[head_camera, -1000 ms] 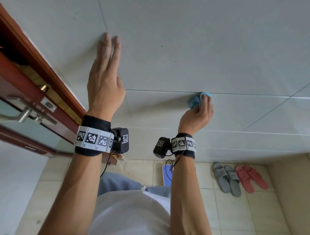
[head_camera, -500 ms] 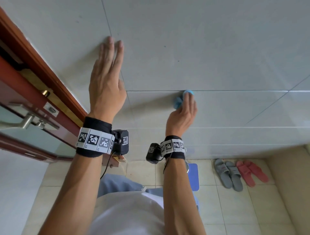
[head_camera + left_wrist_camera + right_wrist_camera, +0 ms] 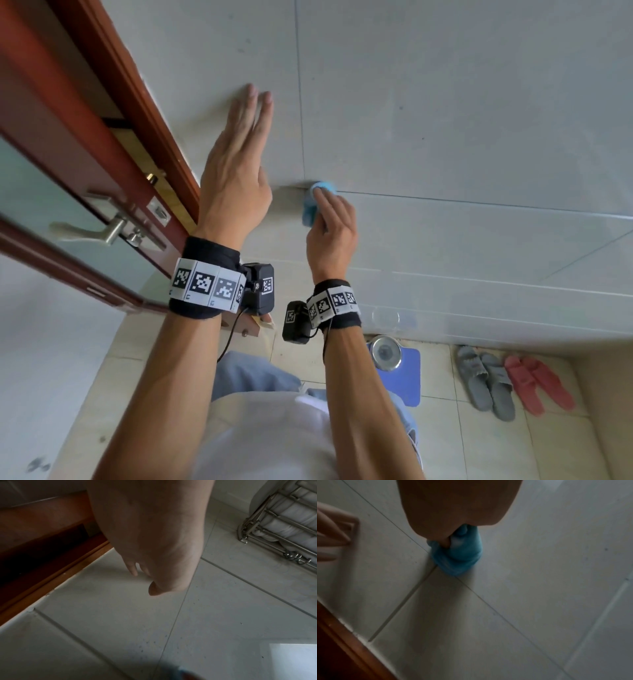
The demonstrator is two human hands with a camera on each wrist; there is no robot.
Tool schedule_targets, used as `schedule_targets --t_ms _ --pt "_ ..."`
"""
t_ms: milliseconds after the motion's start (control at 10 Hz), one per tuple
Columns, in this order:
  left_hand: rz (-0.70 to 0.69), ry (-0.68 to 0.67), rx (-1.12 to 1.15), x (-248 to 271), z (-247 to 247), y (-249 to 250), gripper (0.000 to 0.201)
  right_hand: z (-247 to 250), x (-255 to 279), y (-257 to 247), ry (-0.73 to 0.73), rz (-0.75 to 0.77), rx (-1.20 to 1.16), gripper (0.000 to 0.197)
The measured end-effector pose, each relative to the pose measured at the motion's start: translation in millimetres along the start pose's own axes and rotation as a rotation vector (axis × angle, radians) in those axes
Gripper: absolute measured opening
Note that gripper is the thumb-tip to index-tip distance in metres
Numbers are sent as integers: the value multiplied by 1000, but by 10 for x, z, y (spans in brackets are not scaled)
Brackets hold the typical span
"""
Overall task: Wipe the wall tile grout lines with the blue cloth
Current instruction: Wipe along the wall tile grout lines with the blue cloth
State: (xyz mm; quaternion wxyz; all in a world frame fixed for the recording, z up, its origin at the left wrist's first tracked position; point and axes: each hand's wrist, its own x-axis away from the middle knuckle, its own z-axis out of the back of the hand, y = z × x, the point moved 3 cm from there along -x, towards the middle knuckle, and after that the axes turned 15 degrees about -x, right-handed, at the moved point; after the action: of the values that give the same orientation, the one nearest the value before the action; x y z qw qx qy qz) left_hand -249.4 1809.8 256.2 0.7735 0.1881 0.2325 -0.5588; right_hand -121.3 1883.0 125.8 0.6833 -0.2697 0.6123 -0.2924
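On grout line [image 3: 445, 200] — right hand [image 3: 330, 233]-pinched blue cloth [image 3: 313, 202]

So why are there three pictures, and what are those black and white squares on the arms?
There is no machine here, just a person cleaning a tiled wall. The person wears three cameras. One sits on the head and looks down at both arms; that is the big picture. The other two sit on the wrists, on bands printed with black and white squares, and look along each hand.

The left hand lies flat on the wall with straight fingers. It holds nothing. The right hand grips a bunched blue cloth and presses it where two grout lines cross.

Beside the left hand is a reddish door frame and a door with a metal handle. On the floor below are a blue scale, grey slippers and pink slippers.
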Motion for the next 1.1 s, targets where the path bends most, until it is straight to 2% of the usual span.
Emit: schedule_targets --t_ms 100,200,300,400,500,600,700,800,900,1000,1100 --pt "41 -2 -6 42 31 -127 85 164 -334 -215 213 139 -5 25" --pt "74 9 -18 75 49 -248 85 199 -705 -466 343 209 -29 26" --pt "102 16 -16 75 60 -372 87 116 -863 -515 415 207 -27 29" --pt "110 19 3 65 50 -468 88 -54 -477 -327 394 116 2 27" --pt "91 27 32 57 12 -501 90 -263 4 -212 178 72 45 25" --pt "77 36 65 55 -22 -523 90 -253 -210 -386 203 143 76 24" --pt "58 53 84 41 38 -560 91 -57 -950 -951 345 316 9 22" --pt "56 125 91 -78 240 -623 90 134 -1690 -1636 414 519 -51 24" --pt "91 200 139 -288 464 -693 90 144 -2202 -1996 418 577 -32 30" --pt "130 245 183 -449 620 -754 86 -42 -2343 -2088 391 556 -16 30" --pt "127 249 202 -533 685 -814 85 -355 -1954 -1916 180 579 51 30"
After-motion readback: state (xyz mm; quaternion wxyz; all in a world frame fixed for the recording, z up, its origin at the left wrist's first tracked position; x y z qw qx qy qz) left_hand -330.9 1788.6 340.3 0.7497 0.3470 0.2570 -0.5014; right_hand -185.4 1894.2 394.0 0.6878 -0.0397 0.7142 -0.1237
